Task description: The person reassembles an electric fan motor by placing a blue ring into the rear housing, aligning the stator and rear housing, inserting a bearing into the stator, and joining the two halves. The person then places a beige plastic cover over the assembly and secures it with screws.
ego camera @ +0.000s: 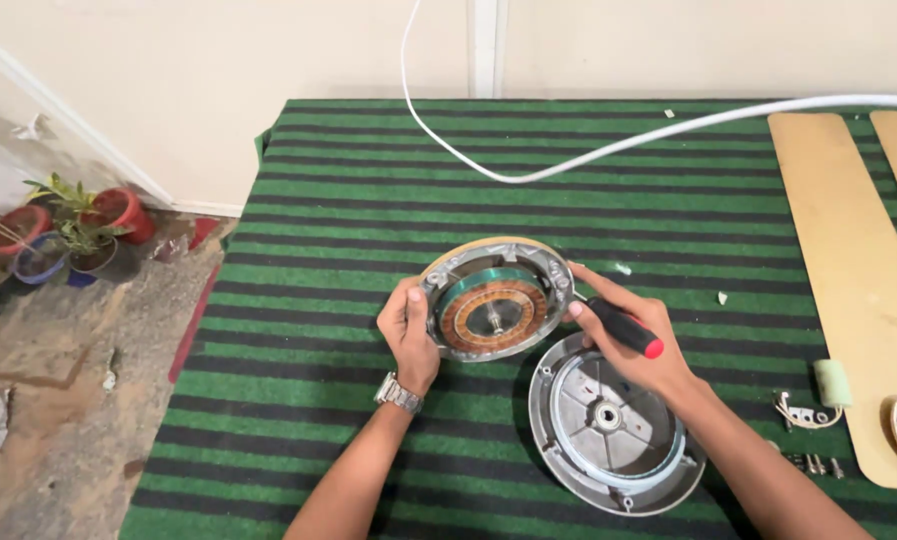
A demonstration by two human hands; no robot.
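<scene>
Two hands at frame centre on green striped table. Left hand curled around tilted fan motor housing, gripping its left rim. Right hand clenched on black, red-capped screwdriver, tip at housing's right rim. Detached metal cover lies lower right, just beside.

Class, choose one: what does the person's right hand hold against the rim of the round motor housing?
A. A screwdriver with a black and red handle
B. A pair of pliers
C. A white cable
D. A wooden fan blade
A: the right hand grips a screwdriver with a black handle and red end, its tip at the rim of the motor housing that the left hand steadies.
</scene>
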